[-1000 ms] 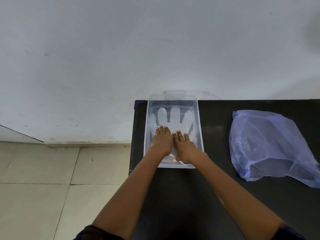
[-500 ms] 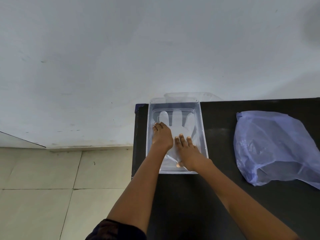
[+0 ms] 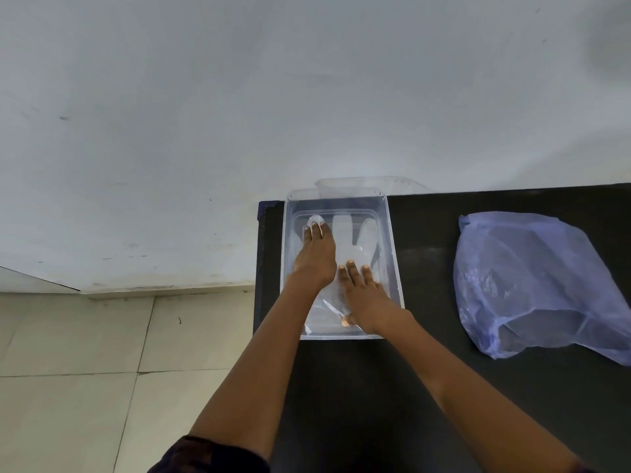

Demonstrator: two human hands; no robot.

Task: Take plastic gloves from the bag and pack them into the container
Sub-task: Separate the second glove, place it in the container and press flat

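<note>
A clear rectangular plastic container [image 3: 392, 254] stands at the black table's far left corner. A see-through plastic glove [image 3: 351, 240] lies flat inside it, fingers pointing away from me. My left hand [image 3: 316, 259] rests flat on the glove's left side, its fingertips up on the glove's left finger. My right hand [image 3: 363, 297] lies flat on the glove's lower part, near the container's front wall. Neither hand grips anything. A crumpled pale blue plastic bag [image 3: 532, 285] lies on the table to the right of the container.
The black table [image 3: 426, 387] ends just left of the container; below that edge is a tiled floor [image 3: 85, 370]. A white wall [image 3: 273, 97] rises right behind the table. A clear lid [image 3: 362, 184] leans behind the container.
My left hand has slid forward along the glove toward its fingertips. My right hand has stayed on the glove's lower part, shifting slightly toward me.
</note>
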